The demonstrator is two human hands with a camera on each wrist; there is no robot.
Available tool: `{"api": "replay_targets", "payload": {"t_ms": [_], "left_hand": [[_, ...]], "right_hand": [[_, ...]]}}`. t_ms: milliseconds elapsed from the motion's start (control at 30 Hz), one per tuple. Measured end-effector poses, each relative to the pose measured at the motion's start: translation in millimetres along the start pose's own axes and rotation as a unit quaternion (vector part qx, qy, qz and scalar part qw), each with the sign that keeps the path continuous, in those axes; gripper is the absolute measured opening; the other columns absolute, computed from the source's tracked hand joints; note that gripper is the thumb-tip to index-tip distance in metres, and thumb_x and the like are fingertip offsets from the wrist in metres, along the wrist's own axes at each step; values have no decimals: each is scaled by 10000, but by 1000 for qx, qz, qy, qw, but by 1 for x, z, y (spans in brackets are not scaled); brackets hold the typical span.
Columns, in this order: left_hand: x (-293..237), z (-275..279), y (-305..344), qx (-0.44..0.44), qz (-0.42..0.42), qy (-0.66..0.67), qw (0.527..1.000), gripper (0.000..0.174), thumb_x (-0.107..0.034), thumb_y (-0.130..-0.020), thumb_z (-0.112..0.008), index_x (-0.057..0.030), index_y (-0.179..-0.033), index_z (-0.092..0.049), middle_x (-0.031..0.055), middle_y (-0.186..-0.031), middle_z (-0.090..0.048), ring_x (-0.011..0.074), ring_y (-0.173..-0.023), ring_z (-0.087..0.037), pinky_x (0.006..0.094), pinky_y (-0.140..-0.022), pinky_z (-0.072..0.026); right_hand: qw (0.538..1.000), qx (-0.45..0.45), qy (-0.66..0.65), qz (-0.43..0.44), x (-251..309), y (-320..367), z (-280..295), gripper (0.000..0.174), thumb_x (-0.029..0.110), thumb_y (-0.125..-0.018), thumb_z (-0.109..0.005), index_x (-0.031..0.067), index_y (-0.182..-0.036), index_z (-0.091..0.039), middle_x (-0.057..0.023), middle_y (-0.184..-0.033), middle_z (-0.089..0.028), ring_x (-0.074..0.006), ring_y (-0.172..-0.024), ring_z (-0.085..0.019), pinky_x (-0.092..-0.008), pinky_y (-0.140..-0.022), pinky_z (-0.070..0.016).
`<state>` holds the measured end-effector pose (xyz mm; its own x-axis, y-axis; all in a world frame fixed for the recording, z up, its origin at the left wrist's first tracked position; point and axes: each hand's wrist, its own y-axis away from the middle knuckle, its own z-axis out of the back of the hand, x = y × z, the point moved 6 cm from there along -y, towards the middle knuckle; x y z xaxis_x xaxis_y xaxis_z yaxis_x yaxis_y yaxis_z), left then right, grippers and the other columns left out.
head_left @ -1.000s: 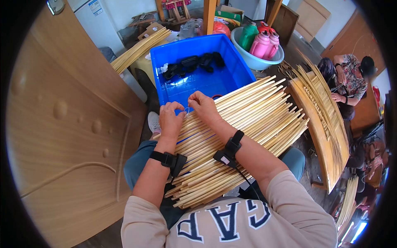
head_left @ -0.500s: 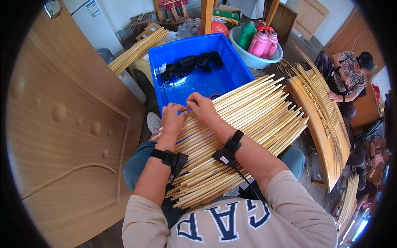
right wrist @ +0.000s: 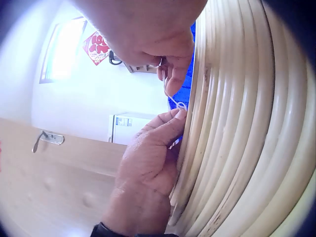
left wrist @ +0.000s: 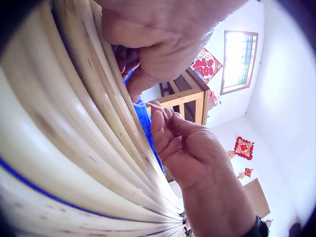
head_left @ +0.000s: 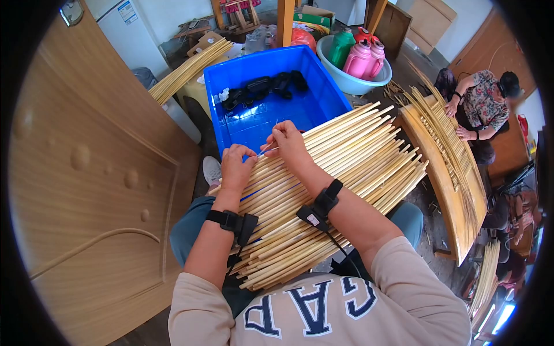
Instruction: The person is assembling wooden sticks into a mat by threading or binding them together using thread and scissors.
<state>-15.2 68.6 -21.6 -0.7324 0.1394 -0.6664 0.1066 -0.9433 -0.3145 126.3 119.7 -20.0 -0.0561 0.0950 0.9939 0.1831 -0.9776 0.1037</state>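
A mat of pale, slender sticks (head_left: 346,151) lies across the person's lap, with blue lines running across it. At its far-left edge the left hand (head_left: 237,168) pinches a thin white string (right wrist: 171,100) beside the outermost stick. Just right of it, the right hand (head_left: 289,149) holds the string's other stretch between thumb and fingers, raised a little above the sticks. In the right wrist view a small string loop (right wrist: 181,105) shows at the left thumb tip (right wrist: 180,114). From the left wrist, the string (left wrist: 152,105) spans the short gap between both hands.
A blue tub (head_left: 216,109) holding black items stands beyond the mat. Thermos flasks sit in a light-blue basin (head_left: 360,86) behind it. A wooden door (head_left: 98,190) rises close on the left. At right, another person (head_left: 485,104) works at a stick-covered wooden board (head_left: 447,196).
The right hand first came close to the left hand, then drew back slightly to the right, with string now stretched between them. The left hand stays at the mat's edge.
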Motion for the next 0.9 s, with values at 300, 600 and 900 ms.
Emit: {"api": "replay_targets", "payload": {"t_ms": [300, 600, 900], "left_hand": [[-3, -3, 1, 46, 44, -15, 998, 61, -155, -692, -628, -102, -704, -603, 53, -798, -553, 261, -816, -491, 365, -741, -416], [2, -5, -2, 25, 36, 2, 999, 87, -126, -651, -648, -64, -685, -599, 66, -699, -559, 199, -655, -489, 322, -636, -410], [7, -9, -3, 34, 45, 52, 997, 77, -107, -652, -637, -44, -686, -608, 70, -658, -586, 172, -578, -502, 301, -563, -410]], "right_hand": [[968, -92, -212, -99, -12, 0, 30, 96, 117, -919, -420, 30, -959, -419, -90, -760, -516, -164, -592, -572, -245, -496, -485], [987, -86, -129, -36, 12, 4, 26, 75, 123, -906, -457, 48, -913, -461, -54, -716, -536, -98, -536, -531, -202, -418, -411], [989, -50, -116, 78, 43, 15, 7, 29, 98, -902, -463, 69, -901, -464, -29, -692, -539, -64, -536, -524, -188, -421, -401]]}}
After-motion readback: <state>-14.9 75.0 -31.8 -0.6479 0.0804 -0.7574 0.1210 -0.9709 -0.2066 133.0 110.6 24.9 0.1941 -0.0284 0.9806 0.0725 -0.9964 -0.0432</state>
